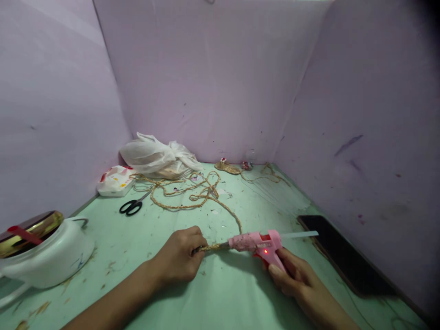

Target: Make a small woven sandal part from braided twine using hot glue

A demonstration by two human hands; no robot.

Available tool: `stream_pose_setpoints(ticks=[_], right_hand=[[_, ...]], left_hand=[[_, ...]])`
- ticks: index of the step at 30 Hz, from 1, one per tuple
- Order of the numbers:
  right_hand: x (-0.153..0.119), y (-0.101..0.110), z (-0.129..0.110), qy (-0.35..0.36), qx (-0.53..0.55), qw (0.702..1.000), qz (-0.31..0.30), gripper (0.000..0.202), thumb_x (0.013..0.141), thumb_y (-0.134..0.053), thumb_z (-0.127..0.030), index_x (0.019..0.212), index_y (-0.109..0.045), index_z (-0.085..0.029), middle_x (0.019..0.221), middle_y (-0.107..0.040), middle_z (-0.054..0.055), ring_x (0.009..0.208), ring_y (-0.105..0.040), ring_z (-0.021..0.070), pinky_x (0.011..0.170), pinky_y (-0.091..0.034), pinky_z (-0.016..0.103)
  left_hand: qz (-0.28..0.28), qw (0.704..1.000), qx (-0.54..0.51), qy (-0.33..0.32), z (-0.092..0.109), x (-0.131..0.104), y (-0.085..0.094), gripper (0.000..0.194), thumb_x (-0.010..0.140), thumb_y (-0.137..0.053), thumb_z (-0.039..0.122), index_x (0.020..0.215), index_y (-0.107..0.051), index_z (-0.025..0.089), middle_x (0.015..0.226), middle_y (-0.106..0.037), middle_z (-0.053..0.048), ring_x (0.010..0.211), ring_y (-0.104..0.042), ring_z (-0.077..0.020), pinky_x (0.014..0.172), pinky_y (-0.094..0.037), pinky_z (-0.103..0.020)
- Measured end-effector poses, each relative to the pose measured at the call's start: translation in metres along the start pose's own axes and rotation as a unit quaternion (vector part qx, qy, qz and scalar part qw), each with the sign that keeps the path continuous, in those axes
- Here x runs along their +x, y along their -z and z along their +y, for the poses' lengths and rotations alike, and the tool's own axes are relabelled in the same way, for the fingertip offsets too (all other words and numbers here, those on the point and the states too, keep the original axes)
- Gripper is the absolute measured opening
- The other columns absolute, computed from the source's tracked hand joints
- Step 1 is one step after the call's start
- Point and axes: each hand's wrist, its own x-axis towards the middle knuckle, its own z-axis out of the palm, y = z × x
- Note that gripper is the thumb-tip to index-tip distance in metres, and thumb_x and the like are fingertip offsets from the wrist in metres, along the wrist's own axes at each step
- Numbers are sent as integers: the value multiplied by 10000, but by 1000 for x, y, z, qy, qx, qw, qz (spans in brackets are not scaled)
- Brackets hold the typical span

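Observation:
My right hand [292, 277] is wrapped round the handle of a pink glue gun [252, 242] with a red light lit on its side. A clear glue stick [299, 234] pokes out of its back end. The nozzle points left and meets a piece of braided straw cord close to my left hand [185, 254]. The fingers of my left hand are closed on that braided cord [212, 247]; the part inside the fist is hidden. From behind the gun, the cord [233, 215] runs back to loose loops on the table.
Black-handled scissors [131, 207] lie left of the loops. Behind them are a tissue pack [116, 181] and a white plastic bag [158, 156]. A white pot [58, 256] stands at left, a dark phone [343, 256] at right. A small woven straw piece [227, 168] lies by the back wall.

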Motion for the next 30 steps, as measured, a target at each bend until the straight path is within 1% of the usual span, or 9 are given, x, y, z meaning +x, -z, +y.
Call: stream_pose_setpoints(ticks=[2, 6, 9, 12, 15, 20, 25, 28, 30], right_hand=[[2, 0, 3, 6, -13, 1000, -10, 343, 741, -573, -507, 837, -616, -180, 605, -399, -26, 518, -319, 104, 465, -298, 225], [2, 0, 6, 1, -24, 1000, -4, 370, 756, -560, -504, 918, -631, -179, 620, -414, -20, 521, -334, 109, 463, -305, 223], [1, -1, 8, -2, -18, 1000, -7, 380, 766, -561, -488, 984, -630, -184, 641, -442, -17, 534, -366, 114, 472, -325, 222], [1, -2, 8, 0, -14, 1000, 0, 388, 768, -565, -486, 1000, -628, -181, 662, -471, -7, 564, -411, 125, 494, -355, 226], [1, -4, 8, -3, -18, 1000, 1, 390, 769, -564, -491, 988, -631, -175, 673, -484, 3, 579, -431, 131, 497, -360, 228], [0, -4, 8, 3, -34, 999, 2, 382, 758, -574, -504, 949, -639, -180, 665, -491, 9, 561, -428, 129, 461, -331, 222], [2, -6, 10, 12, -26, 1000, 0, 364, 756, -574, -504, 933, -635, -192, 653, -496, 4, 557, -436, 132, 475, -347, 229], [0, -8, 7, 5, -22, 1000, -3, 331, 751, -576, -503, 821, -618, -182, 608, -463, -13, 529, -403, 123, 469, -321, 232], [-1, -7, 1, -7, -6, 1000, 4, 340, 743, -574, -517, 764, -590, -178, 586, -448, -22, 511, -379, 115, 461, -292, 228]], left_hand=[[-3, 1000, -2, -1, -1, 0, 0, 161, 772, -489, 87, 716, -630, 141, 701, -545, -33, 641, -525, -118, 590, -398, -220], [-5, 1000, 3, -4, -1, 0, -1, 167, 780, -485, 91, 691, -617, 143, 687, -535, -29, 642, -521, -118, 587, -393, -220], [-6, 1000, 3, -3, -1, 1, -1, 163, 772, -489, 85, 687, -616, 144, 686, -536, -28, 641, -522, -118, 590, -394, -220], [-2, 1000, 1, -3, -1, 1, -1, 164, 766, -489, 82, 690, -620, 144, 686, -540, -29, 644, -526, -119, 593, -398, -218], [-1, 1000, 3, -5, -2, 2, -2, 164, 761, -488, 80, 694, -624, 144, 688, -546, -31, 646, -528, -120, 591, -398, -216], [-2, 1000, 7, -3, -2, 1, -2, 166, 745, -488, 74, 703, -634, 141, 690, -560, -36, 642, -536, -123, 588, -399, -221], [-5, 1000, -5, 0, 0, 1, -3, 162, 743, -492, 88, 711, -640, 145, 681, -563, -34, 636, -532, -124, 587, -404, -221], [-5, 1000, -9, 8, -2, 1, -4, 170, 726, -494, 77, 704, -646, 148, 670, -562, -31, 630, -530, -124, 583, -401, -219], [-12, 999, -11, 28, -2, 2, -4, 170, 717, -505, 76, 712, -657, 150, 676, -572, -30, 636, -536, -125, 590, -402, -219]])
